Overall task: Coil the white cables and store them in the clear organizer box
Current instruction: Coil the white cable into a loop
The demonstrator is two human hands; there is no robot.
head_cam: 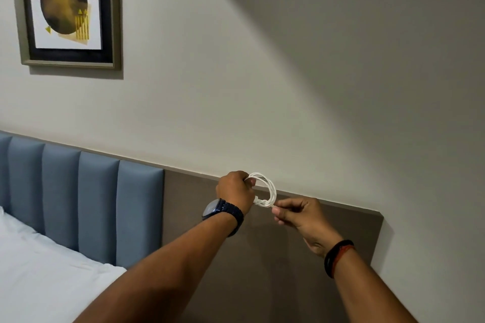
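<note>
Fingers of the left hand curl round the upper left of a small coil of white cable. Fingers of the right hand pinch the cable's free end just below the loops. The coil is held in the air before the top edge of a brown wall panel. A dark watch sits on the left wrist and dark and orange bands on the right. To the left are a blue padded headboard and a white bed. A framed picture hangs far left.

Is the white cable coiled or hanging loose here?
Coiled: the white cable forms several stacked loops held in the left hand; the right hand pinches its free end.
</note>
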